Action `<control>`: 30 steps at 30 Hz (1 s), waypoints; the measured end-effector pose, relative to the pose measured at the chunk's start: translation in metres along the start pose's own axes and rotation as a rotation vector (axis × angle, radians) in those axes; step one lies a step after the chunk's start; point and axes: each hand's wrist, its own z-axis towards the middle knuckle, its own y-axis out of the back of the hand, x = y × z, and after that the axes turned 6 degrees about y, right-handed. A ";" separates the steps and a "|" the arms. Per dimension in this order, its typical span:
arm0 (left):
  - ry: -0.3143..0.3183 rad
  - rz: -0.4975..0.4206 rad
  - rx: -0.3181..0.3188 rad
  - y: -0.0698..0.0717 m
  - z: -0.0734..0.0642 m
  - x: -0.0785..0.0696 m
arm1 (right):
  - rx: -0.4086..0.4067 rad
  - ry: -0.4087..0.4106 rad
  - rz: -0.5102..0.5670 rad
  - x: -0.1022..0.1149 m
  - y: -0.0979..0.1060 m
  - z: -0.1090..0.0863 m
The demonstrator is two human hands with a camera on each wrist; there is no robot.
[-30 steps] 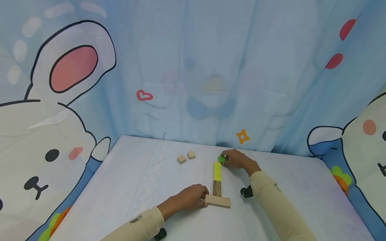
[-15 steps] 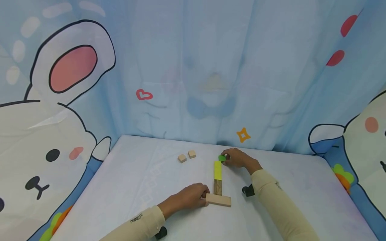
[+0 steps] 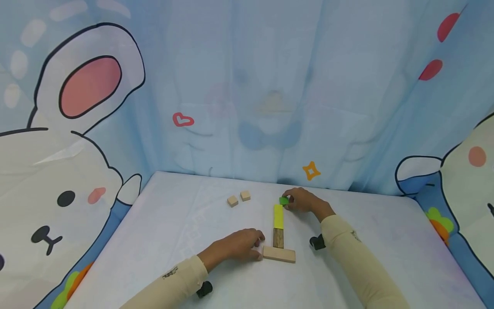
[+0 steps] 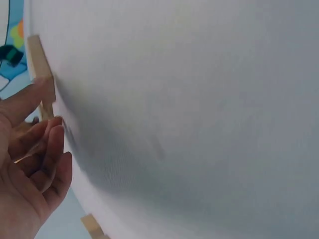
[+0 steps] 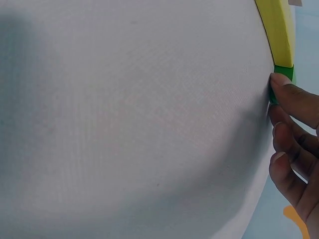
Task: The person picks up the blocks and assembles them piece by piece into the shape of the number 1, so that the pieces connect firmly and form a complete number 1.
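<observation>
One plank (image 3: 279, 254) lies crosswise, left hand (image 3: 238, 245) relaxed nearby; yellow block (image 3: 278, 216) points forward; right hand (image 3: 304, 200) pinches green block (image 3: 283, 201).

The right hand (image 3: 302, 200) hides part of the green block (image 3: 284, 201); the right wrist view's top edge cuts off the yellow block (image 5: 279, 32). Whether the left hand (image 3: 240, 246) touches the pale plank (image 3: 279, 254) is unclear. The left sleeve print (image 3: 170, 272) is too small to read.

Green block (image 3: 283, 201) against far end of yellow block (image 3: 278, 216).
</observation>
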 end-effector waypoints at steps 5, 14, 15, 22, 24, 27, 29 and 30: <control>-0.012 0.005 -0.072 0.013 0.008 0.007 | 0.001 -0.020 0.007 0.000 0.002 -0.001; -0.023 0.051 -0.259 0.034 0.026 0.025 | -0.007 -0.035 0.022 -0.003 0.000 -0.002; -0.021 0.061 -0.282 0.036 0.028 0.026 | -0.007 -0.035 0.022 -0.003 0.000 -0.002; 0.008 0.086 -0.462 0.042 0.040 0.041 | -0.016 -0.023 0.020 -0.004 -0.002 -0.003; 0.028 0.091 -0.508 0.043 0.044 0.045 | -0.019 -0.016 0.022 -0.003 -0.002 -0.003; 0.059 0.091 -0.563 0.043 0.050 0.051 | -0.019 -0.005 0.020 -0.001 -0.001 -0.004; 0.080 0.091 -0.594 0.043 0.054 0.054 | -0.019 -0.006 0.025 0.000 -0.001 -0.004; 0.088 0.097 -0.611 0.043 0.056 0.055 | -0.018 -0.004 0.022 0.000 0.000 -0.004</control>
